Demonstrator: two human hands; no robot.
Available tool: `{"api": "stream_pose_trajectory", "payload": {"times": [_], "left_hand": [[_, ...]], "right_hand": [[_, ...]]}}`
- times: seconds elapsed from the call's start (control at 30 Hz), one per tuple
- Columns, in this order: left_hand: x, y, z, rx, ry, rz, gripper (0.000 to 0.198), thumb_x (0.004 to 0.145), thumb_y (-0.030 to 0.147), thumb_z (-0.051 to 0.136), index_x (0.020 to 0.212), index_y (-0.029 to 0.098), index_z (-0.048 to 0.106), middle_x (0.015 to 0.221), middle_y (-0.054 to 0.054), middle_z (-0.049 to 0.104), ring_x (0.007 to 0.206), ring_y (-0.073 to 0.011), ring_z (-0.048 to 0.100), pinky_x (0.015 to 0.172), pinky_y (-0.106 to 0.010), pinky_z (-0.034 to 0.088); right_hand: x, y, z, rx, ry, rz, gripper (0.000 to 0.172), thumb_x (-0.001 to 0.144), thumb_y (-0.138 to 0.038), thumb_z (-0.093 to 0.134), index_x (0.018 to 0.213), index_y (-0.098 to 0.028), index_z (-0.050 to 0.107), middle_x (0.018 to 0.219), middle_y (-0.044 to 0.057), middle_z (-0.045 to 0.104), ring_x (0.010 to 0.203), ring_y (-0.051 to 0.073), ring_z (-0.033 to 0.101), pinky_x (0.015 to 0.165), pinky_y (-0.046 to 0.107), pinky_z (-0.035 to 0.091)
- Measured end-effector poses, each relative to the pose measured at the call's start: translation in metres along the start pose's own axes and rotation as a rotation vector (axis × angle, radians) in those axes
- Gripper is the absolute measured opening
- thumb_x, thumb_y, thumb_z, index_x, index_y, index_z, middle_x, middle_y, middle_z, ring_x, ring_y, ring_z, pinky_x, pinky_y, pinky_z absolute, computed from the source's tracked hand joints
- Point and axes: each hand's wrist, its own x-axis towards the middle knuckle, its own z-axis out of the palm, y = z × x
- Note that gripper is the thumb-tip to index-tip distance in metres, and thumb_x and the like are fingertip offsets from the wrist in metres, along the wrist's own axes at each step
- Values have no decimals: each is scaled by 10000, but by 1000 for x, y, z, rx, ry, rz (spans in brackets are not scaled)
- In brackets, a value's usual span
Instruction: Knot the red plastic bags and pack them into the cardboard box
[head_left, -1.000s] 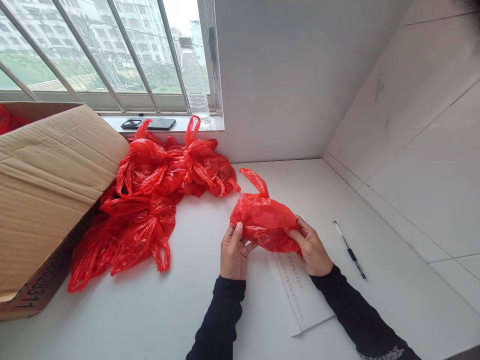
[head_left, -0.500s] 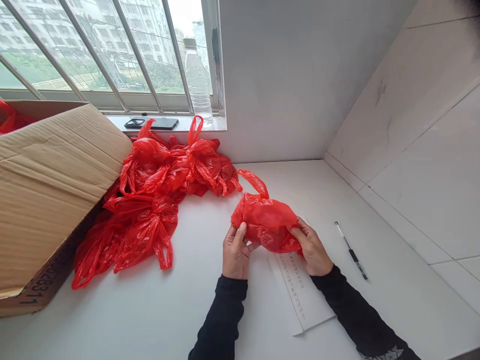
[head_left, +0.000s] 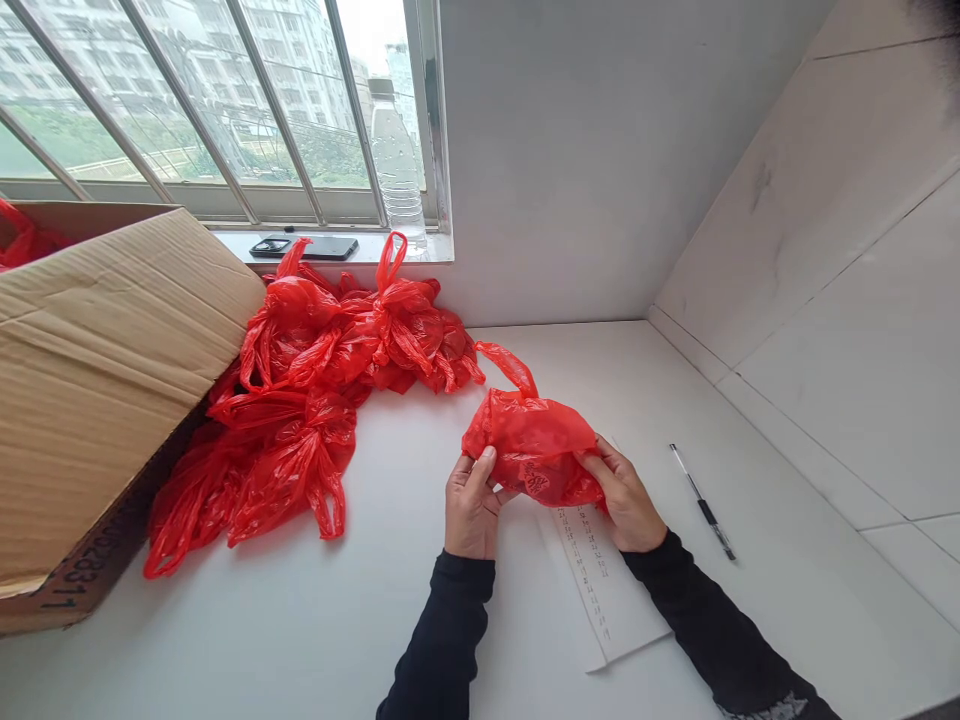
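Observation:
A red plastic bag [head_left: 536,440] is held between my two hands above the white table [head_left: 390,620]. My left hand [head_left: 474,500] grips its lower left side, thumb on top. At its right end my right hand [head_left: 621,495] pinches the plastic between thumb and fingers. One loop of the bag sticks up toward the back left. Something inside shows faintly through the film, but I cannot make out what it is. Beneath the bag and my right hand lies a sheet of paper [head_left: 615,600] with rows of small writing.
Several knotted red bags [head_left: 322,350] are heaped at the back left, beside a large cardboard box [head_left: 112,370]. A pen [head_left: 703,500] lies right of the paper. On the windowsill are a phone [head_left: 330,247] and a water bottle [head_left: 397,165].
The film of the held bag has shifted slightly between my hands, and its printed mark sits a little lower. Both hands are nearly where they were, with the same grip.

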Motion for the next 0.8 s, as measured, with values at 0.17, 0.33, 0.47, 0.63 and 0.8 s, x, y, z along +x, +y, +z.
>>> {"api": "stream_pose_trajectory", "payload": {"times": [0.17, 0.33, 0.47, 0.63, 0.8], "left_hand": [[0, 0, -2, 44, -9, 8, 342, 719, 257, 795, 1016, 158, 657, 1029, -61, 684, 820, -163, 667, 794, -359, 594], [-3, 0, 4, 66, -72, 20, 570, 693, 248, 809, 1207, 224, 566, 1079, -80, 682, 935, -220, 675, 827, -382, 571], [-3, -2, 5, 95, -105, 27, 686, 672, 192, 813, 1277, 250, 495, 1058, -79, 684, 952, -222, 667, 825, -361, 555], [-3, -4, 4, 119, -114, 62, 697, 668, 173, 811, 1287, 251, 501, 1093, -77, 691, 988, -217, 653, 875, -352, 532], [-4, -4, 5, 168, -146, 68, 695, 681, 179, 801, 1310, 219, 507, 1096, -102, 686, 980, -220, 642, 896, -372, 520]], "right_hand": [[0, 1, -1, -7, 9, -3, 340, 886, -417, 656, 1200, -288, 648, 1186, 41, 678, 1071, 239, 615, 823, 311, 530], [0, 1, 0, -21, 6, -11, 329, 894, -416, 641, 1200, -295, 640, 1222, 35, 662, 1103, 238, 605, 852, 313, 527], [-2, -2, 2, -40, -6, -30, 308, 908, -418, 617, 1187, -290, 633, 1220, 35, 657, 1115, 237, 599, 889, 329, 519], [-4, -4, 4, -138, -5, -59, 360, 871, -430, 661, 1193, -279, 601, 1200, 32, 655, 1074, 231, 606, 909, 344, 515], [-4, -1, 3, -156, 16, -64, 318, 849, -413, 698, 1109, -251, 616, 1133, 42, 668, 984, 216, 615, 848, 326, 528]]}}
